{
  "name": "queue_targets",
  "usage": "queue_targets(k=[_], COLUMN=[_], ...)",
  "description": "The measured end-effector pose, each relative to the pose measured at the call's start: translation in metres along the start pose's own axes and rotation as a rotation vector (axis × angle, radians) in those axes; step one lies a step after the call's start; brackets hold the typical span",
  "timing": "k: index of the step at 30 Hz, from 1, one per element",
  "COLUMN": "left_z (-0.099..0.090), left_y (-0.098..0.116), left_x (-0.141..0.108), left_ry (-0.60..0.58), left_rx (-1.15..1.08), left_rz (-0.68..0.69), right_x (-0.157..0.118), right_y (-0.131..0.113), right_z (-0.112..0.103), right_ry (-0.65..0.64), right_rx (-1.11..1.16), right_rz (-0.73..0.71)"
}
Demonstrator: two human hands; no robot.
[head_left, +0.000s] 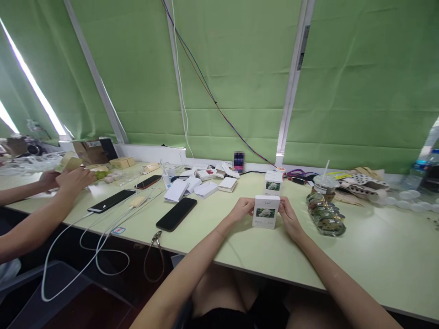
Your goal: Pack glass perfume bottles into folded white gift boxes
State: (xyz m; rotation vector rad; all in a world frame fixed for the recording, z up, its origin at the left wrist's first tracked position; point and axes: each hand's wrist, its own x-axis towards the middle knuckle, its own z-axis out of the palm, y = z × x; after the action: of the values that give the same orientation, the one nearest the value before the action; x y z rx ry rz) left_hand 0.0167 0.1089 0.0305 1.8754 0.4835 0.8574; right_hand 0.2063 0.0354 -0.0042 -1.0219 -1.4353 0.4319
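A white cardboard box (265, 222) with a flower picture on its front stands upright between my hands at the table's near side. My left hand (242, 209) grips its left edge, fingers curled behind it. On the opposite edge, my right hand (288, 214) holds the box the same way. Just behind it stands another white box (273, 177) with the same flower picture. To the right of my right hand lies a row of clear round containers (325, 214), their contents too small to make out.
Left of my hands lie a black phone (176, 214), flat white boxes (206, 189) and white charging cables (99, 246). A co-worker's hands (70, 178) work at the far left. A lidded plastic cup with a straw (325, 183) stands at the right, near a polka-dot cloth (363, 182).
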Motion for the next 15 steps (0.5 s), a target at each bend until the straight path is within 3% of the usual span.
queue_targets(k=[10, 15], left_z=[-0.004, -0.007], left_y=[-0.011, -0.005], left_x=[0.001, -0.001], left_ry=[-0.087, -0.102], left_rx=[0.054, 0.078], left_rz=[0.018, 0.029], right_x=[-0.001, 0.000], right_y=[-0.008, -0.007], right_z=[0.001, 0.000], right_ry=[-0.013, -0.048], right_rx=[0.081, 0.092], right_rz=[0.008, 0.033])
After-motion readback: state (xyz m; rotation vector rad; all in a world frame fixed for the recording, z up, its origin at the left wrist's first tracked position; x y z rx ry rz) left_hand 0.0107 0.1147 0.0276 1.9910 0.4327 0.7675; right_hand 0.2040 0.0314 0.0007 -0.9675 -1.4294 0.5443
